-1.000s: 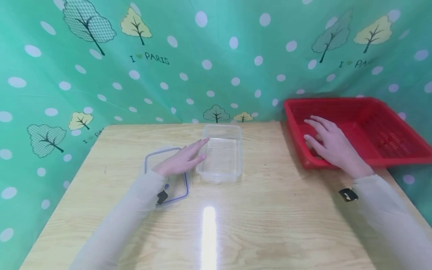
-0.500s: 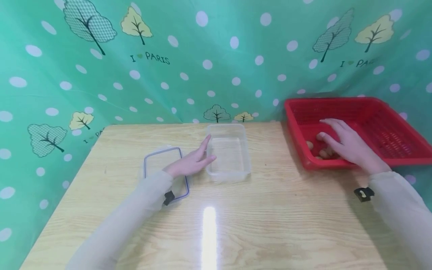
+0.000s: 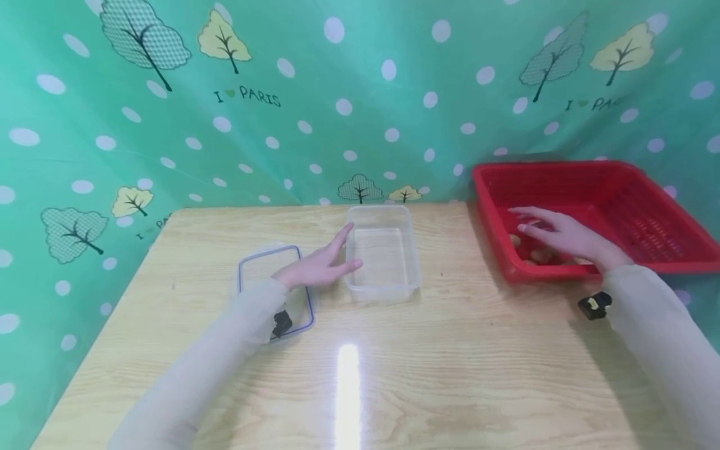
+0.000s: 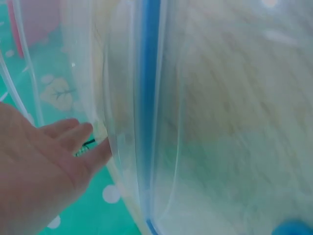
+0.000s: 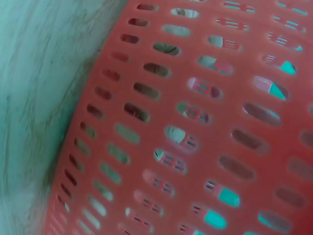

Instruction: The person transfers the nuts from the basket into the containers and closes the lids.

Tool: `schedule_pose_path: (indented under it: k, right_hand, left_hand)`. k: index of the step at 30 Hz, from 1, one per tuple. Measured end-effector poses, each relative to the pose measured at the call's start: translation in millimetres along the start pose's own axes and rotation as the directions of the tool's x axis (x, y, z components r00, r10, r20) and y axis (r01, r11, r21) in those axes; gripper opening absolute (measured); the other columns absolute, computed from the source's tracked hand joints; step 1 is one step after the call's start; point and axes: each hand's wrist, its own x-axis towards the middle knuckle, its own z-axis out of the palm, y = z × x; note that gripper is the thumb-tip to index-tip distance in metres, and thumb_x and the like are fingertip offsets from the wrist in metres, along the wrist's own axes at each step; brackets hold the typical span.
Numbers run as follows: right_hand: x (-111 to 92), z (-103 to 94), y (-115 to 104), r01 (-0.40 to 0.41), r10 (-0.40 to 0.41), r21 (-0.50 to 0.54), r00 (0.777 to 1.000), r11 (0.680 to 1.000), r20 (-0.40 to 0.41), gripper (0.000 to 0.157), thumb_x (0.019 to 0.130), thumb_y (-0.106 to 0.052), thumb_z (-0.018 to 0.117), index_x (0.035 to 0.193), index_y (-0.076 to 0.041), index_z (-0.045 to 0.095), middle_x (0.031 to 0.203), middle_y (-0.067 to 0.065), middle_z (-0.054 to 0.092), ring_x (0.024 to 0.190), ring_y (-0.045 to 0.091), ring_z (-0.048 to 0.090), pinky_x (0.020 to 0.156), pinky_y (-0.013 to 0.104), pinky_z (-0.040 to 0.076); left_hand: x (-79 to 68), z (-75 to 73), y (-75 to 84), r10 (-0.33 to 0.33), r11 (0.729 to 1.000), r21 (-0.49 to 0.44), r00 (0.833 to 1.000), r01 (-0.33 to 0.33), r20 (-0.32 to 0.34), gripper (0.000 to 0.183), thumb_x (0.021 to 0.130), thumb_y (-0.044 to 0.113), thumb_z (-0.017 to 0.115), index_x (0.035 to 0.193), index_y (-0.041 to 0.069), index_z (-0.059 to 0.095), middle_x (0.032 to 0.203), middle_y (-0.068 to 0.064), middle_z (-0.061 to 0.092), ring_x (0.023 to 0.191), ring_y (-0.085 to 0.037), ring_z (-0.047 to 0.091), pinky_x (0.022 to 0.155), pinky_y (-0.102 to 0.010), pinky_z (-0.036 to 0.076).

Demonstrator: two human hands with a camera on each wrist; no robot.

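Note:
My left hand (image 3: 317,265), fingers spread, is at the left side of a clear plastic container (image 3: 382,290). Under my left forearm lies a clear lid with a blue seal (image 3: 311,306); the left wrist view shows that seal (image 4: 149,98) close up, beside the open palm (image 4: 44,166). Over the left part of a red plastic basket (image 3: 664,269) is my right hand (image 3: 570,239), its fingers loosely extended. Several small, round brown things (image 3: 542,255) lie in the basket below it. The basket's slotted wall (image 5: 161,132) fills much of the right wrist view and hides what lies behind it.
A pale wooden table (image 3: 439,362) carries the container, lid and basket. Along its back edge hangs a green dotted curtain (image 3: 315,137) printed with trees. The basket stands at the table's back right.
The container has shifted slightly right, with my left hand following. My right hand went right and then partly back left over the basket, uncovering several brown things.

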Motion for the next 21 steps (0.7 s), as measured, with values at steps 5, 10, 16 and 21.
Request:
schedule_pose_path:
  k: [5,10,16,21]
  right_hand:
    - [4.4,1.6,3.6,0.009,-0.011,0.031,0.997,0.999,0.078,0.078,0.08,-0.028,0.08,0.146,-0.011,0.042,0.129,0.015,0.054,0.109,0.033,0.053,0.075,0.037,0.056]
    - [5.5,4.6,5.1,-0.015,0.012,0.038,0.995,0.999,0.099,0.079,0.078,-0.029,0.081,0.144,-0.009,0.044,0.127,0.015,0.055,0.107,0.032,0.053,0.076,0.038,0.056]
    - [11.7,7.4,7.6,-0.037,0.024,0.084,0.989,0.996,0.147,0.067,0.084,-0.025,0.075,0.141,-0.005,0.047,0.123,0.017,0.057,0.099,0.029,0.057,0.072,0.035,0.055]
    - [14.6,7.6,8.3,-0.056,0.031,0.129,0.981,0.99,0.192,0.066,0.083,-0.02,0.075,0.14,-0.003,0.047,0.12,0.017,0.058,0.095,0.028,0.059,0.072,0.035,0.055]
  left_hand:
    - [-2.6,-6.4,-2.9,0.024,0.998,-0.056,0.999,-0.022,0.037,0.091,0.097,0.047,0.051,0.153,0.023,-0.016,0.16,-0.014,-0.003,0.144,-0.034,0.01,0.114,-0.051,0.015]
    - [-2.1,-9.1,-9.3,0.04,0.995,-0.098,0.997,-0.033,0.063,0.095,0.095,0.043,0.058,0.154,0.025,-0.015,0.159,-0.017,-0.001,0.144,-0.035,0.008,0.112,-0.056,0.017]
    - [0.0,-12.5,-11.5,0.059,0.987,-0.152,0.994,-0.045,0.087,0.103,0.091,0.037,0.066,0.154,0.024,-0.014,0.158,-0.021,0.0,0.144,-0.034,0.008,0.112,-0.055,0.019]
    - [1.4,-15.2,-10.9,0.05,0.982,-0.186,0.993,-0.029,0.11,0.108,0.088,0.034,0.071,0.153,0.03,-0.015,0.158,-0.023,0.0,0.144,-0.033,0.009,0.112,-0.056,0.019]
